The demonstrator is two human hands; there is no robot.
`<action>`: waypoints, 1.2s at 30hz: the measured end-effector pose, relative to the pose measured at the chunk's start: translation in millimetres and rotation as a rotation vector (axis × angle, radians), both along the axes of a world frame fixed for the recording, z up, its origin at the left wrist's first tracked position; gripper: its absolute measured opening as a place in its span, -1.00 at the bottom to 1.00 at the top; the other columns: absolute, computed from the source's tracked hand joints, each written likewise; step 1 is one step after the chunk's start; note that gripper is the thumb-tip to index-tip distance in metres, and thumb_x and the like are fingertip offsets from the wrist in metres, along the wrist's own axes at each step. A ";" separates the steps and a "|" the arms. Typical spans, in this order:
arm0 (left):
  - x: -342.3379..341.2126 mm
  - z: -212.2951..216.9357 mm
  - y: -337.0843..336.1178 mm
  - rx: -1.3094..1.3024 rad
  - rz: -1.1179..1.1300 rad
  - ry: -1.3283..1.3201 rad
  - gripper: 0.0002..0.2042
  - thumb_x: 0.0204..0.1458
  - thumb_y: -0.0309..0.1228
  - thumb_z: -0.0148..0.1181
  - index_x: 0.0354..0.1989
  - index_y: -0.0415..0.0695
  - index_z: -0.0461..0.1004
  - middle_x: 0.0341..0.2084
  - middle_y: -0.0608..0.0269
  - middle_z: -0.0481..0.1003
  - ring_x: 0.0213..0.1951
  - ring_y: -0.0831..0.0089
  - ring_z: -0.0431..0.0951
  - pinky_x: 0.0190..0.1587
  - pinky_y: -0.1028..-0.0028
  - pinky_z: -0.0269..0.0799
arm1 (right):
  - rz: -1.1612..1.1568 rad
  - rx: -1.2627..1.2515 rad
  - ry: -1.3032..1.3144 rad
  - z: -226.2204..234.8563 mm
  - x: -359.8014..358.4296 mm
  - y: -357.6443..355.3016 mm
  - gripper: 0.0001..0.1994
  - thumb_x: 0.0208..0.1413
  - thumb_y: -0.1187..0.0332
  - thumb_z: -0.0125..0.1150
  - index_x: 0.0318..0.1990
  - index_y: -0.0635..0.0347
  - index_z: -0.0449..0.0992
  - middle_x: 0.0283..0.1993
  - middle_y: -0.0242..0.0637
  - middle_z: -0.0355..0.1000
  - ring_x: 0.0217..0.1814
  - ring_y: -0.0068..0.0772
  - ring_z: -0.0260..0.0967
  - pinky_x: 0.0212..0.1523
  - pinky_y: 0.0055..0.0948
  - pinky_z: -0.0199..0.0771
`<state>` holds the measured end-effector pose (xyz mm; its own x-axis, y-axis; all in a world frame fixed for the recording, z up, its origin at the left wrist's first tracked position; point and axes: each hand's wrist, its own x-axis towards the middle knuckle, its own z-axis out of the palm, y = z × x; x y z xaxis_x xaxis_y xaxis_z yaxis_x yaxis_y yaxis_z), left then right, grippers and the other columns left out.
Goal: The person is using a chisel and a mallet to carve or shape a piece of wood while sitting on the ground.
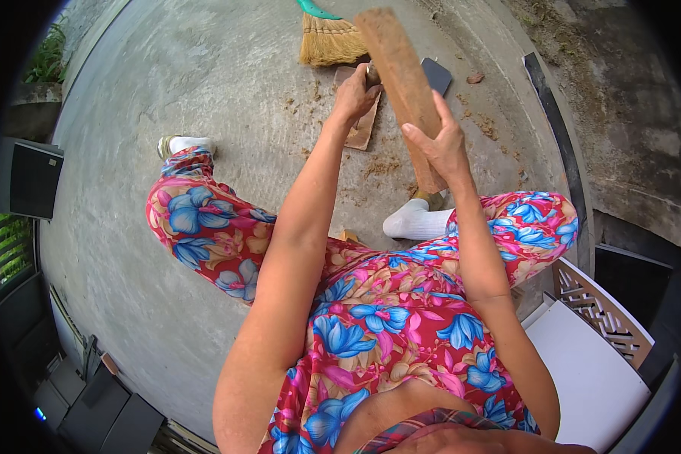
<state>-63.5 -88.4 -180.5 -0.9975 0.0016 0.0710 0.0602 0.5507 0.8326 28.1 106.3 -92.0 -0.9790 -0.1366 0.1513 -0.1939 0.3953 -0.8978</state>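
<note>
My right hand [443, 147] is closed around a long, thick piece of wood [401, 76], which slants up and away over the floor. Its near end is close to my right foot. Farther left, my left hand [356, 92] is closed on a short, dark, rounded piece like a tool handle [373, 74], pale at its end. The rest of that piece is hidden behind the wood. Below my left hand, a flat brown board [362, 135] lies on the concrete floor. Brown crumbs [382, 165] are scattered around it.
A straw broom [329, 41] with a green top lies just beyond my hands. A dark flat slab [436, 77] rests behind the wood. My white-socked right foot [416, 221] is near the crumbs. A white piece of furniture [583, 371] stands at the lower right.
</note>
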 end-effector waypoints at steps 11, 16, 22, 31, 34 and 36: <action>1.8 -5.0 2.7 -0.004 0.021 0.007 -0.53 0.05 -0.29 0.27 0.15 -0.03 0.33 -0.10 -0.06 0.56 -0.02 -0.06 0.53 -0.02 0.12 0.43 | 0.007 0.133 -0.085 -10.8 -0.9 0.2 -0.15 -0.10 0.15 0.41 0.33 0.36 0.19 0.18 0.16 0.40 0.22 -0.02 0.40 0.19 -0.27 0.39; 2.3 -4.2 3.6 0.078 -0.014 0.033 -0.55 0.06 -0.28 0.27 0.14 0.00 0.36 -0.10 -0.03 0.57 -0.02 -0.04 0.54 -0.04 0.14 0.44 | -0.032 0.088 -0.007 -7.8 3.1 -1.4 -0.15 -0.11 0.15 0.41 0.34 0.33 0.19 0.20 0.14 0.38 0.24 -0.03 0.39 0.20 -0.29 0.38; 4.0 -15.7 4.3 0.092 0.029 0.141 -0.56 -0.02 -0.37 0.34 0.08 -0.05 0.41 -0.14 -0.03 0.58 -0.05 -0.04 0.55 -0.07 0.15 0.45 | -0.005 0.231 -0.086 -9.0 2.0 -1.7 -0.13 -0.10 0.10 0.39 0.36 0.32 0.17 0.24 0.15 0.35 0.28 0.00 0.35 0.23 -0.24 0.35; 5.3 -12.6 -8.7 0.015 0.168 0.164 -0.57 -0.09 -0.45 0.38 0.00 -0.12 0.41 -0.26 -0.07 0.56 -0.17 -0.07 0.56 -0.17 0.13 0.44 | 0.024 0.222 -0.052 -19.4 1.1 -2.3 -0.13 -0.11 0.10 0.39 0.34 0.36 0.18 0.21 0.16 0.38 0.25 0.01 0.37 0.23 -0.25 0.35; 6.8 5.1 -9.0 0.121 0.199 0.134 -0.59 -0.08 -0.46 0.38 -0.02 -0.15 0.42 -0.28 -0.09 0.55 -0.20 -0.05 0.56 -0.18 0.16 0.44 | 0.010 0.144 -0.050 0.7 2.5 -7.2 -0.13 -0.10 0.12 0.40 0.34 0.36 0.18 0.18 0.16 0.40 0.21 0.00 0.41 0.21 -0.26 0.38; 6.3 11.5 -9.5 0.066 0.243 0.149 -0.61 -0.07 -0.45 0.39 -0.06 -0.18 0.42 -0.28 -0.08 0.55 -0.22 -0.03 0.56 -0.18 0.17 0.43 | -0.017 0.049 -0.006 7.4 2.0 -8.7 -0.15 -0.10 0.17 0.42 0.34 0.36 0.18 0.16 0.15 0.42 0.18 -0.05 0.45 0.18 -0.28 0.42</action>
